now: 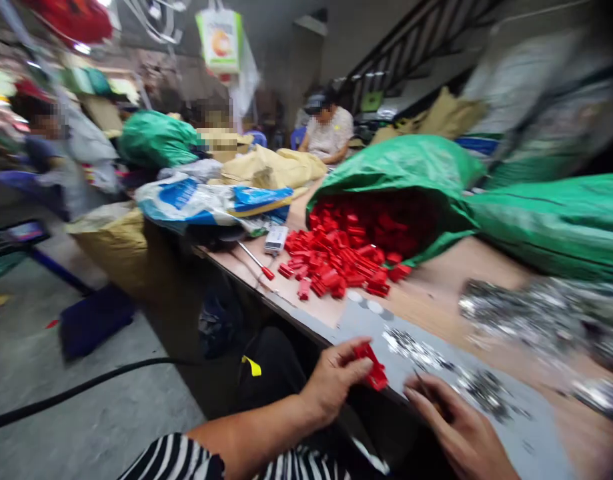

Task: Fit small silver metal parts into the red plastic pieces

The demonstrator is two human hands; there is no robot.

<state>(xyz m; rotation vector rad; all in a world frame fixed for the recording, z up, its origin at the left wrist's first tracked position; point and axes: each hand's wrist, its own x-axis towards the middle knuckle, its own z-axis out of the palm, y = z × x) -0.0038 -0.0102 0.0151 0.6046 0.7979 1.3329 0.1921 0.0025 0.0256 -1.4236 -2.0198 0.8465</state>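
Note:
My left hand [335, 377] grips a small red plastic part [372, 368] between thumb and fingers, just off the table's front edge. To its right, my right hand [453, 420] has its fingers curled together. A thin dark piece [422, 383] sticks up from them; blur hides what kind of thing it is. Beyond the hands, small shiny metal pieces lie in two heaps, one heap [419, 350] nearer the left hand and another heap [486, 393] by the right. Both rest on a grey sheet [531, 427] on the table.
A green sack [401, 160] spills a pile of red plastic parts [336, 263] onto the table [441, 283]. A red-handled screwdriver [266, 271] and a small white device [276, 240] lie left of it. Bagged metal pieces [526, 307] sit at right. Another person [331, 130] sits across.

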